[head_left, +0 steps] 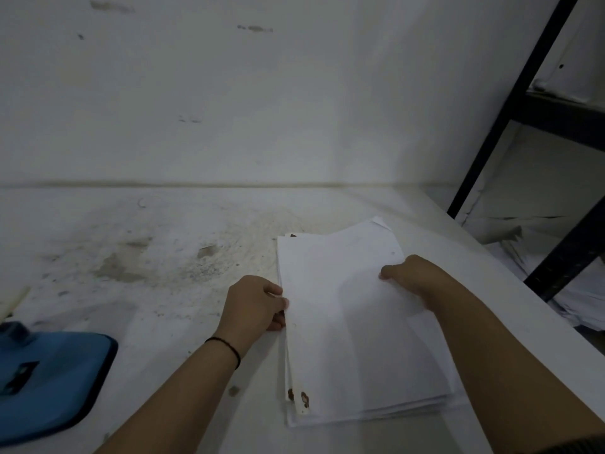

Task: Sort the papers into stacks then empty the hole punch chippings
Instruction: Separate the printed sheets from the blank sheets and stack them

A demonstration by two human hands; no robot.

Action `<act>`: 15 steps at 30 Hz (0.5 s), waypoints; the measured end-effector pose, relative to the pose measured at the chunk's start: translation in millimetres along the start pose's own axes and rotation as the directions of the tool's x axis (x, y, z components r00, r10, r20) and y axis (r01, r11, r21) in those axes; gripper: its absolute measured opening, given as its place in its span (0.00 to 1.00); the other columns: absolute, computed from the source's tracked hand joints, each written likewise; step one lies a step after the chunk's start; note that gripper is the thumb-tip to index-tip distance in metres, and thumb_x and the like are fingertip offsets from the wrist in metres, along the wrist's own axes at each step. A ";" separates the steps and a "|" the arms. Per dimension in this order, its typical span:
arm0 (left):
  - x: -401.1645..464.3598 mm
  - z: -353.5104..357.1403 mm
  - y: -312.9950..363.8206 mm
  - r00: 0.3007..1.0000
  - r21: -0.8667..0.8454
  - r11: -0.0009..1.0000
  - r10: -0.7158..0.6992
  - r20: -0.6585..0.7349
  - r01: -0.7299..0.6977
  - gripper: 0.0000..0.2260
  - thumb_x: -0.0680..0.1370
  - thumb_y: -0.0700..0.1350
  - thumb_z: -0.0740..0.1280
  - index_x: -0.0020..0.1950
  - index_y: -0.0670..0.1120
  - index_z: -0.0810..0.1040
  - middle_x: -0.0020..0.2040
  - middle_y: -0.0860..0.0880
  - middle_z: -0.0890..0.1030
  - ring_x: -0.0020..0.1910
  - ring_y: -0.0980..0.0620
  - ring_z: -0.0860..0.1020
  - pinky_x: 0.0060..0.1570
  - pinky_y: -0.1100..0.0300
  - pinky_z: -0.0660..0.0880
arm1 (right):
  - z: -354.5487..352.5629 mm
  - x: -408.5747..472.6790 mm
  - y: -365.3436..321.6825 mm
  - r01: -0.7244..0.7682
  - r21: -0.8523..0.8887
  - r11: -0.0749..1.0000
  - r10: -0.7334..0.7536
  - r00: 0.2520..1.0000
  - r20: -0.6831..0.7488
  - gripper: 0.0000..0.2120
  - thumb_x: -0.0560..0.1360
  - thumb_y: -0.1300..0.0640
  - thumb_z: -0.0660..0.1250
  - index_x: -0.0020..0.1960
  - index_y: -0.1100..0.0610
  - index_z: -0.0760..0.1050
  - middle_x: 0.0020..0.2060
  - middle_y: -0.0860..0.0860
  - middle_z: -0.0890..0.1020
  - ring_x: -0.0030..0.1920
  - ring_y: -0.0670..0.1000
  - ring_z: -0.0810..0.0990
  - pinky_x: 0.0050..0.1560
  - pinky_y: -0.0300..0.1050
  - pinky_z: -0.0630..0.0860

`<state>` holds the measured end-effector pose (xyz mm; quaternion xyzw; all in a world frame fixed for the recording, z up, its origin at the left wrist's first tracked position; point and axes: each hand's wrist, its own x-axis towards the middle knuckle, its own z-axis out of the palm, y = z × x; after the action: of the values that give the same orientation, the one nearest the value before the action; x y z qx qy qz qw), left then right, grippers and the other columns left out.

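Observation:
A stack of white papers [353, 329] lies on the white table, right of centre, with rust-brown stains at its near left corner. My left hand [253, 303] grips the stack's left edge, fingers curled round it. At the right edge my right hand [409, 275] pinches the top sheets, thumb on top. The blue hole punch [49, 381] sits at the table's near left, apart from both hands.
The table [147, 263] is dusty and stained in the middle, and meets a white wall at the back. A black metal shelf frame [510, 103] stands at the right beyond the table's edge, with more loose papers [586, 296] piled on its lower level.

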<state>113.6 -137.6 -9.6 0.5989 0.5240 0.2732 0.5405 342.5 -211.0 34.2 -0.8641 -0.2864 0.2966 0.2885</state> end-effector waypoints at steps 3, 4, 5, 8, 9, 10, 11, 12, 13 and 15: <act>-1.4 -0.7 -1.7 1.000 0.007 1.000 0.009 0.001 -0.009 0.08 0.71 0.33 0.71 0.50 0.36 0.78 0.34 0.40 0.80 0.26 0.49 0.78 0.26 0.60 0.79 | -2.9 2.9 1.3 -0.048 0.075 0.996 0.051 0.998 -0.040 0.18 0.73 0.62 0.67 0.59 0.67 0.68 0.40 0.58 0.72 0.36 0.55 0.71 0.33 0.44 0.67; -1.5 -1.5 -3.1 1.000 0.011 1.000 0.013 0.002 -0.013 0.09 0.71 0.34 0.71 0.51 0.36 0.78 0.34 0.40 0.80 0.26 0.50 0.78 0.26 0.61 0.79 | -4.0 3.0 2.3 -0.055 0.093 0.994 0.061 0.996 -0.061 0.20 0.73 0.64 0.68 0.62 0.68 0.67 0.46 0.61 0.73 0.41 0.58 0.72 0.38 0.46 0.70; -1.4 -2.0 -4.6 1.000 0.025 0.999 0.025 -0.005 -0.025 0.10 0.72 0.35 0.71 0.52 0.36 0.78 0.35 0.41 0.80 0.26 0.50 0.78 0.26 0.61 0.79 | -5.0 2.8 4.0 -0.058 0.119 0.991 0.067 0.995 -0.068 0.22 0.72 0.64 0.68 0.63 0.69 0.67 0.53 0.63 0.74 0.47 0.61 0.74 0.44 0.48 0.72; 1.2 -3.5 -5.7 0.991 0.166 0.980 0.119 -0.064 -0.108 0.16 0.74 0.45 0.70 0.59 0.41 0.76 0.48 0.45 0.79 0.37 0.51 0.80 0.37 0.59 0.79 | -6.1 -2.9 1.4 0.006 0.287 0.958 -0.003 1.000 -0.009 0.17 0.73 0.66 0.68 0.61 0.67 0.73 0.51 0.62 0.80 0.49 0.63 0.80 0.54 0.55 0.76; 4.1 -3.3 -5.0 0.985 0.241 0.961 0.156 -0.075 -0.134 0.20 0.75 0.50 0.68 0.63 0.42 0.73 0.55 0.45 0.77 0.47 0.49 0.79 0.46 0.58 0.78 | -6.6 -5.5 -2.2 0.058 0.328 0.943 -0.063 0.998 0.005 0.14 0.73 0.66 0.67 0.59 0.65 0.75 0.48 0.60 0.82 0.47 0.61 0.81 0.52 0.55 0.78; 6.5 -3.7 -3.4 0.981 0.284 0.947 0.178 -0.077 -0.149 0.25 0.75 0.54 0.66 0.67 0.42 0.69 0.62 0.44 0.74 0.56 0.47 0.76 0.54 0.57 0.74 | -7.1 -8.7 -7.6 0.127 0.352 0.928 -0.140 0.990 0.013 0.12 0.74 0.66 0.66 0.57 0.62 0.76 0.47 0.57 0.82 0.46 0.59 0.81 0.49 0.53 0.78; 8.9 -4.1 -0.3 0.982 0.278 0.949 0.175 -0.076 -0.148 0.29 0.75 0.57 0.64 0.71 0.43 0.65 0.67 0.43 0.70 0.63 0.46 0.72 0.60 0.56 0.69 | -7.2 -12.1 -13.9 0.199 0.371 0.907 -0.221 0.975 0.016 0.11 0.75 0.65 0.65 0.57 0.59 0.76 0.47 0.55 0.83 0.46 0.57 0.82 0.48 0.51 0.78; 11.6 -4.7 4.2 0.987 0.213 0.969 0.143 -0.069 -0.126 0.33 0.75 0.59 0.63 0.73 0.43 0.60 0.70 0.43 0.67 0.67 0.45 0.68 0.63 0.55 0.66 | -7.3 -15.3 -20.7 0.271 0.383 0.883 -0.301 0.953 0.018 0.11 0.75 0.64 0.65 0.56 0.56 0.77 0.48 0.52 0.83 0.46 0.54 0.83 0.45 0.49 0.78; 13.7 -6.5 9.7 0.993 0.106 0.990 0.098 -0.067 -0.091 0.35 0.75 0.60 0.63 0.75 0.43 0.56 0.72 0.44 0.64 0.69 0.45 0.66 0.65 0.54 0.64 | -7.3 -19.0 -28.0 0.338 0.388 0.857 -0.374 0.927 0.018 0.11 0.75 0.63 0.64 0.54 0.52 0.77 0.48 0.49 0.84 0.46 0.51 0.84 0.43 0.45 0.79; 18.6 -16.9 20.7 0.994 -0.140 0.989 0.033 -0.100 -0.047 0.35 0.76 0.56 0.64 0.75 0.42 0.54 0.72 0.44 0.65 0.68 0.44 0.68 0.65 0.53 0.66 | -7.9 -26.6 -43.3 0.446 0.398 0.802 -0.486 0.874 0.001 0.11 0.76 0.62 0.64 0.50 0.47 0.77 0.47 0.44 0.84 0.43 0.46 0.84 0.38 0.37 0.78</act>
<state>111.0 -111.6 9.8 0.5553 0.5166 0.3495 0.5502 316.3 -202.4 77.6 -0.6766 -0.4405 0.3111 0.5013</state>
